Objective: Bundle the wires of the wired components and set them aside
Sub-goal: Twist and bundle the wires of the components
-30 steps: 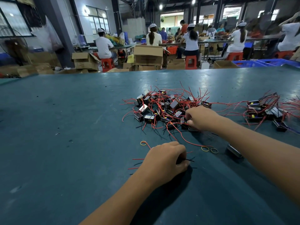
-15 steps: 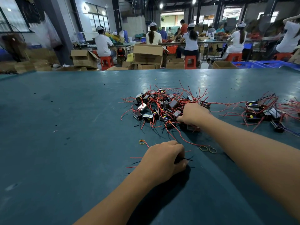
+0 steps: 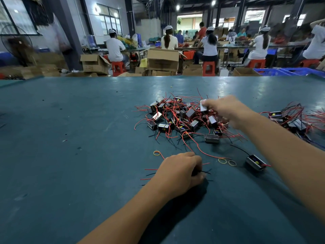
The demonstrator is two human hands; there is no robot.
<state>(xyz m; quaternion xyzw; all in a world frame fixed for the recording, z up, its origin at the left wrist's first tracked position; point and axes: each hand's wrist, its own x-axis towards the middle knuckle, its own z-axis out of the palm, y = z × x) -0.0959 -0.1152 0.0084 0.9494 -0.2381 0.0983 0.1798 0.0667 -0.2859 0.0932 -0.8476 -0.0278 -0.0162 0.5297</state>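
A tangled pile of small black components with red and black wires (image 3: 177, 117) lies mid-table. My right hand (image 3: 226, 110) hovers over the pile's right side, blurred, pinching one small component (image 3: 203, 106) lifted above the heap. My left hand (image 3: 179, 171) rests on the table nearer to me, fingers curled round components whose red and black wires stick out on both sides. Loose components lie at the pile's near edge (image 3: 212, 138) and by my right forearm (image 3: 255, 162). Yellow rubber bands (image 3: 226, 161) lie between them, another (image 3: 157, 152) sits left of my left hand.
A second heap of wired components (image 3: 292, 120) lies at the right, beyond my right forearm. The dark green table (image 3: 70, 138) stretches wide to the left. Beyond its far edge stand cardboard boxes (image 3: 162, 59), red stools and seated workers.
My right hand has risen from the pile's near side to its upper right, lifting one component. The loose component by my forearm is now uncovered. My left hand has stayed put.
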